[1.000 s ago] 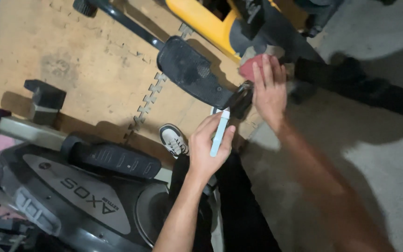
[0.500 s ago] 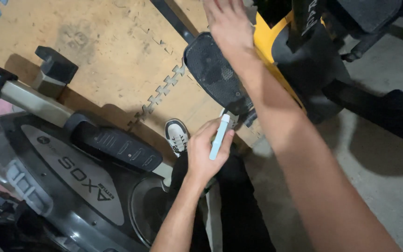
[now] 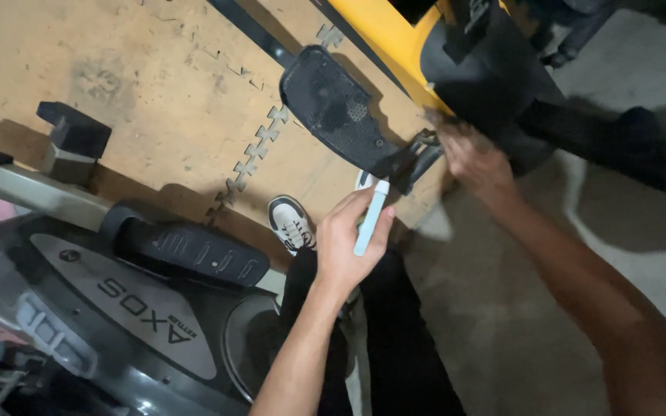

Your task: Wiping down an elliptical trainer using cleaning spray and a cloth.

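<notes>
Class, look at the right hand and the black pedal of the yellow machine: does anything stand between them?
Nothing visible does. The right hand is at the bracket end of the pedal, though motion blur hides whether they touch. The left hand holds a pale blue tube just below, not between them.

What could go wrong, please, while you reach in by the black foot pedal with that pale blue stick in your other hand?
1. The right hand is blurred beside the hinge bracket of the black textured foot pedal; fingers could get pinched.
2. The left hand holds the pale blue flat stick loosely and might drop it.
3. The white sneaker stands below the pedal.
</notes>
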